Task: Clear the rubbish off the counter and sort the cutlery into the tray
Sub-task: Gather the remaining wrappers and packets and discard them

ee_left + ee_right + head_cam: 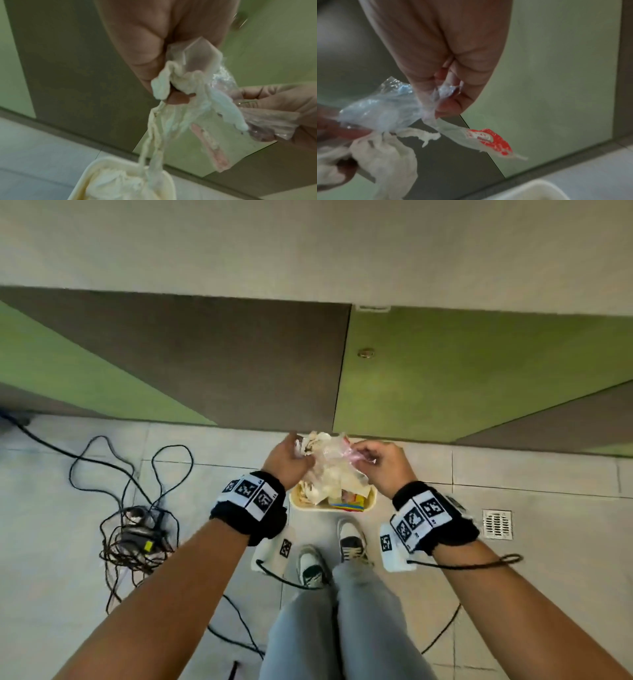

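I stand over a cream rubbish bin (295,503) on the floor, which holds crumpled tissues and a bright wrapper. Both hands hold a bundle of rubbish (328,461) above it. My left hand (301,454) grips crumpled white tissue (173,81), and strands of it hang down toward the bin (96,167). My right hand (363,457) pinches a clear plastic wrapper (385,112) with a red print (493,140) between thumb and fingers (467,102). The wrapper stretches across to the tissue (385,155) in the left hand. No cutlery or tray is in view.
Green and brown cabinet doors (479,371) stand right behind the bin, with the counter top (308,251) above them. A tangle of black cables (137,529) lies on the tiled floor at left. A floor drain (496,523) is at right. My shoes (349,539) are just short of the bin.
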`<action>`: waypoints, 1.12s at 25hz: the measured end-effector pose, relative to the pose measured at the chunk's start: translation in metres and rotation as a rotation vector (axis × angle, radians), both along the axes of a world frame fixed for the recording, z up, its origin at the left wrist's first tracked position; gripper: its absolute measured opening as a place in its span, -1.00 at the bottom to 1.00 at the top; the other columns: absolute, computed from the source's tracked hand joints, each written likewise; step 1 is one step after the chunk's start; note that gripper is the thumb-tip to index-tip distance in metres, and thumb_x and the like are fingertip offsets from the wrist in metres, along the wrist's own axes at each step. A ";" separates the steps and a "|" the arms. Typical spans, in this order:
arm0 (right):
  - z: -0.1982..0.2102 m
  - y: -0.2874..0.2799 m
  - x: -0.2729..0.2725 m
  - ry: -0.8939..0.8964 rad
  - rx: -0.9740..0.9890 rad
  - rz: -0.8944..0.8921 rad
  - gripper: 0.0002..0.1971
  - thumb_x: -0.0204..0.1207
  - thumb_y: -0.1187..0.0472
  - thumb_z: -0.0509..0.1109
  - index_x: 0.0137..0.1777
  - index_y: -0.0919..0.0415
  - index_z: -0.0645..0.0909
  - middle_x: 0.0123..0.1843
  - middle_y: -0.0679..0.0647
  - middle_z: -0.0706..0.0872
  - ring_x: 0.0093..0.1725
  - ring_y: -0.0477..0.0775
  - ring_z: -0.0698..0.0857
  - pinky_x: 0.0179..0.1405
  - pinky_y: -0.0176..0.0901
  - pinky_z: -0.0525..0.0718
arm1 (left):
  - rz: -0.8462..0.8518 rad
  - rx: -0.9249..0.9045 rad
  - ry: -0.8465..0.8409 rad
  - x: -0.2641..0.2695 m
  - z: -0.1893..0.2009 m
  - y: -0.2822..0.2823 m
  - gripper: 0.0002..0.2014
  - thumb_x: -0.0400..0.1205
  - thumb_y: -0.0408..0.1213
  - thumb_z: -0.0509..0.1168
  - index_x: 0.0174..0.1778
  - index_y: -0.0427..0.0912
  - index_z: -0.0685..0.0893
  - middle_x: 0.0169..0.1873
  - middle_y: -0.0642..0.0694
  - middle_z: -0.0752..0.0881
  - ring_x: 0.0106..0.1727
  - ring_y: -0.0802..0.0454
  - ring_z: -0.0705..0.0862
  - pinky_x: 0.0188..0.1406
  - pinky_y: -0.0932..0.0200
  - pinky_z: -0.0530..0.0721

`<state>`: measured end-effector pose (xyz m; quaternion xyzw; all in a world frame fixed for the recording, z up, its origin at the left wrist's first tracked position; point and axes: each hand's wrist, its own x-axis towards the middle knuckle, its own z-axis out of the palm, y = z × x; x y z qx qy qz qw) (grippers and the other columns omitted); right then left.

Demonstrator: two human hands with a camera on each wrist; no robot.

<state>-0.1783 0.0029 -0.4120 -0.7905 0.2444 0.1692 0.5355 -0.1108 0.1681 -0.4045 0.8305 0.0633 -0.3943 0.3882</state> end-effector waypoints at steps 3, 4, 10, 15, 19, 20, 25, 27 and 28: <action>-0.098 0.002 0.003 0.116 -0.022 -0.028 -0.84 0.43 0.46 0.40 -0.02 0.33 0.71 -0.16 0.16 0.70 -0.20 0.06 0.64 -0.42 -0.48 0.62 | -0.101 0.127 0.101 0.003 -0.097 -0.001 -0.53 0.52 -0.31 0.35 0.30 -0.42 0.42 0.21 -0.42 0.65 0.21 -0.31 0.66 0.13 0.03 0.62; -0.131 0.005 0.004 0.148 -0.046 -0.024 -0.90 0.40 0.44 0.42 -0.15 0.26 0.68 -0.18 0.19 0.71 -0.21 0.07 0.65 -0.27 -0.33 0.65 | -0.123 0.153 0.123 0.004 -0.130 -0.001 -0.49 0.48 -0.27 0.37 0.30 -0.40 0.43 0.19 -0.40 0.66 0.18 -0.29 0.68 0.11 0.02 0.63; -0.275 0.015 0.012 0.289 -0.394 0.247 -0.75 0.33 0.34 0.35 -0.50 0.03 0.51 -0.19 0.14 0.79 -0.09 0.20 0.74 0.02 -0.15 0.69 | -0.276 0.294 0.172 0.002 -0.268 -0.013 -0.80 0.58 -0.41 0.23 0.10 -0.22 0.51 0.00 -0.31 0.62 0.03 -0.27 0.69 -0.09 0.18 0.68; -0.305 0.025 0.019 0.409 -0.443 0.391 -0.73 0.56 0.43 0.17 0.16 0.37 0.64 0.21 0.31 0.71 0.19 0.30 0.70 0.17 0.06 0.66 | -0.440 0.411 0.159 -0.012 -0.315 -0.024 -0.44 0.56 -0.27 0.27 0.49 -0.16 0.32 0.47 -0.21 0.45 0.45 -0.22 0.48 0.42 -0.06 0.52; -0.299 0.028 0.010 0.481 -0.304 0.239 -0.67 0.61 0.28 0.17 0.31 0.40 0.51 0.32 0.35 0.62 0.31 0.32 0.60 0.24 0.04 0.59 | -0.536 0.490 0.075 -0.013 -0.314 -0.024 -0.18 0.37 0.13 0.23 0.57 0.01 0.18 0.56 -0.06 0.30 0.56 -0.15 0.33 0.55 -0.10 0.34; -0.293 0.027 0.008 0.494 -0.281 0.193 -0.66 0.59 0.32 0.19 0.34 0.40 0.48 0.32 0.34 0.62 0.32 0.31 0.60 0.26 0.02 0.59 | -0.548 0.483 0.072 -0.013 -0.308 -0.023 -0.18 0.31 0.17 0.20 0.54 0.05 0.22 0.56 -0.05 0.31 0.55 -0.13 0.34 0.54 -0.10 0.37; -0.265 0.024 -0.013 0.418 -0.253 0.111 -0.40 0.46 0.42 0.26 0.51 0.18 0.28 0.25 0.30 0.68 0.29 0.31 0.63 0.26 0.01 0.64 | -0.420 0.442 0.032 -0.019 -0.256 -0.010 -0.21 0.40 -0.16 0.39 0.55 0.04 0.20 0.59 0.02 0.23 0.54 -0.12 0.37 0.46 -0.13 0.49; -0.248 0.019 -0.024 0.415 -0.248 0.138 -0.40 0.48 0.34 0.33 0.52 0.17 0.27 0.34 0.28 0.64 0.36 0.27 0.58 0.36 -0.02 0.57 | -0.372 0.411 -0.025 -0.019 -0.232 -0.004 -0.26 0.45 -0.23 0.38 0.55 0.00 0.24 0.61 -0.02 0.19 0.54 -0.13 0.37 0.49 -0.09 0.46; -0.237 0.016 -0.030 0.443 -0.251 0.168 -0.41 0.50 0.31 0.32 0.53 0.17 0.26 0.38 0.27 0.61 0.39 0.25 0.56 0.40 -0.04 0.53 | -0.347 0.371 -0.047 -0.018 -0.216 -0.002 -0.32 0.48 -0.26 0.36 0.53 -0.04 0.29 0.58 -0.07 0.25 0.51 -0.14 0.41 0.49 -0.03 0.46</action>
